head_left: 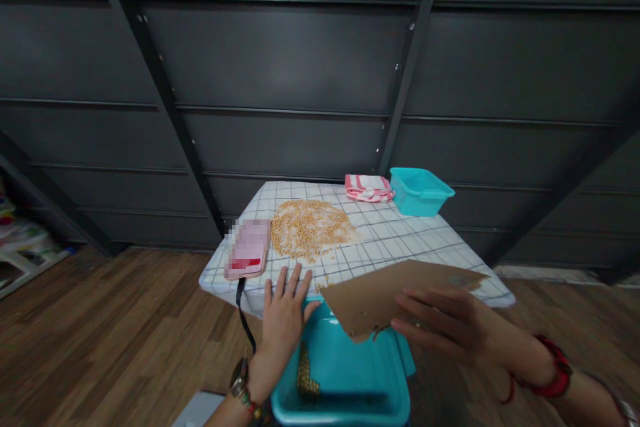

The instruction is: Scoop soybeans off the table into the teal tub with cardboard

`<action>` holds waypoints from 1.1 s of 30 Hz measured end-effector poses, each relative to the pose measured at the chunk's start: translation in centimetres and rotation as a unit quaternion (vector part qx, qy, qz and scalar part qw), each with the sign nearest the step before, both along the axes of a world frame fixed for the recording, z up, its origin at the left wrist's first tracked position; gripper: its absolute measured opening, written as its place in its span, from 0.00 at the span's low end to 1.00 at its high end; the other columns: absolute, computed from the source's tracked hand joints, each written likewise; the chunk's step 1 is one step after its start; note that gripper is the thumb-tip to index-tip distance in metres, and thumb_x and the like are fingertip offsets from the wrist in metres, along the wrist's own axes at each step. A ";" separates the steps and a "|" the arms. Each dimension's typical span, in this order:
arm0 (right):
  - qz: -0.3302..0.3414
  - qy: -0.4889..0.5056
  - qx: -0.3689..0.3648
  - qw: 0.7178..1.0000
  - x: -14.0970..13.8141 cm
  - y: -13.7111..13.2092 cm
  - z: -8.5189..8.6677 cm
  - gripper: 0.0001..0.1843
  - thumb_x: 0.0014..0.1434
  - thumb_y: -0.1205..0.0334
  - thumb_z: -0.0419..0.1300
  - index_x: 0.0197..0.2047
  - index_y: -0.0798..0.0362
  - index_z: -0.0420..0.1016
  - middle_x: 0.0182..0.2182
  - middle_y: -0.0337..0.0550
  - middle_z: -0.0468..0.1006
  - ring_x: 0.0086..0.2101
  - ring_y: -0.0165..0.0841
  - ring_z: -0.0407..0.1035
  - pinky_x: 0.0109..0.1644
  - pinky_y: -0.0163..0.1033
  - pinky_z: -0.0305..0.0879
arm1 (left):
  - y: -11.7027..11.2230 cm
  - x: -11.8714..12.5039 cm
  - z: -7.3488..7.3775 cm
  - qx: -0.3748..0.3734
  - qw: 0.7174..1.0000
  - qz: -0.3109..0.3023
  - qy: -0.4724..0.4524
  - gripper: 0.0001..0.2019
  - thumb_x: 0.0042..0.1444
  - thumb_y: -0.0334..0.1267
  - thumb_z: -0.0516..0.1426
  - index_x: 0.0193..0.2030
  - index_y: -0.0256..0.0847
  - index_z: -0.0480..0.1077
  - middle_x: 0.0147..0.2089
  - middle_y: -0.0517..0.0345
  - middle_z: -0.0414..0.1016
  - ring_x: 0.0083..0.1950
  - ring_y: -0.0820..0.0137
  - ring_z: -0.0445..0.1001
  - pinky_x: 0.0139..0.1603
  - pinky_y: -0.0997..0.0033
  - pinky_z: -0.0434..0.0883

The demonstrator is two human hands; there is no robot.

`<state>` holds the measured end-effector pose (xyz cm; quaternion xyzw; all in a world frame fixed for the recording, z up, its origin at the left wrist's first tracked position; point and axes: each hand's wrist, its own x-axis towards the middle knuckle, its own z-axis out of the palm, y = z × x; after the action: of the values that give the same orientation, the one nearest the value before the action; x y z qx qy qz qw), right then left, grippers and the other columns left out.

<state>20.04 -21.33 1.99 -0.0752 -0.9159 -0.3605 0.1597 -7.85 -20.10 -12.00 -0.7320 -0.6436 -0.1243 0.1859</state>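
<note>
My left hand (286, 315) lies with its fingers spread at the table's front edge, beside the rim of a teal plastic bin (357, 363). My right hand (447, 323), slightly blurred, grips a flat piece of brown cardboard (373, 297) tilted over the bin's far side. Some yellowish beans (306, 373) sit in the bin's left part. Beyond my left hand, a wide pile of yellow beans (310, 228) is spread on the checked tablecloth (395, 240), mixed with fine whitish grains. A few stray beans lie near the front edge.
A pink device (250, 247), partly pixelated, with a black cable (243, 313) stands left of the pile. A folded pink-and-white cloth (369, 188) and a smaller turquoise basket (420, 192) are at the back right. A dark panelled wall (280, 67) rises behind the table.
</note>
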 end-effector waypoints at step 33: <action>-0.008 0.025 -0.080 0.996 -0.5 2.3 -0.5 0.16 0.63 0.71 0.44 0.51 0.54 0.65 0.38 0.42 0.75 0.38 0.30 0.69 0.36 0.36 0.67 | -0.1 -0.1 0.0 -0.021 1.000 0.003 -0.010 0.26 0.55 0.51 0.50 0.60 0.50 0.55 0.62 0.56 0.58 0.61 0.52 0.56 0.55 0.42 0.58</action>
<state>19.58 -18.99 1.50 -0.1041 -0.9368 -0.2858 0.1728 -7.97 -20.18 -11.96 -0.7327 -0.6498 -0.1178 0.1642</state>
